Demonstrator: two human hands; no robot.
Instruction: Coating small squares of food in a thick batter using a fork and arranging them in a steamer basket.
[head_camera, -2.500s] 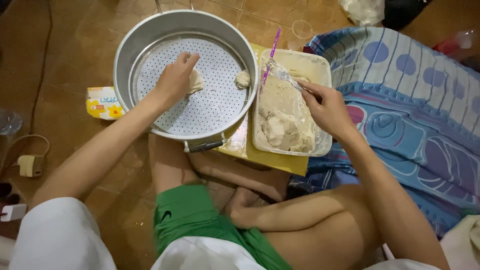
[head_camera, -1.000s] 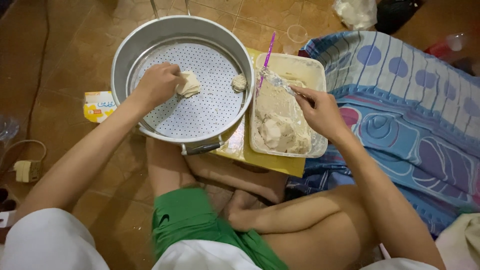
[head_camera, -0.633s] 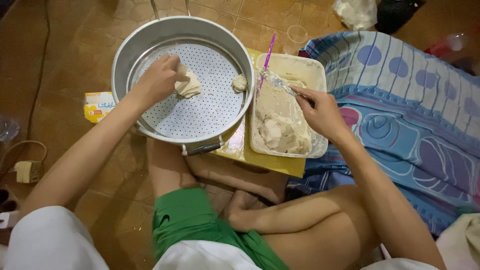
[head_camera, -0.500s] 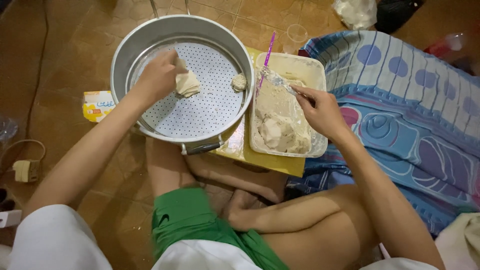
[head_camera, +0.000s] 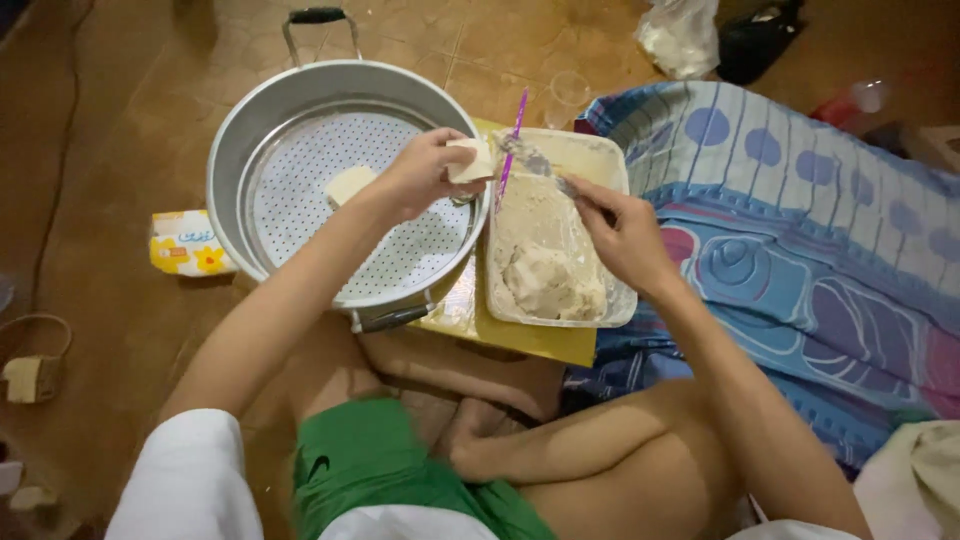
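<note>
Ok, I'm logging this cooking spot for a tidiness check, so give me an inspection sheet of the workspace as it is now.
Surface: brown tiled floor; person sits cross-legged on it.
Job's things: round metal steamer pan with perforated tray, one pale piece on it; clear tub holding dough.
Clutter: small yellow carton; plastic bag; drinking glass.
Hands: left hand holds a pale wrapper; right hand holds a spoon over the tub.
Cables: dark cord along the floor at left.
Surroundings: blue patterned mattress at right.

A small yellow-and-white flowered carton (head_camera: 186, 243) lies beside the steamer pan (head_camera: 232, 160).
</note>
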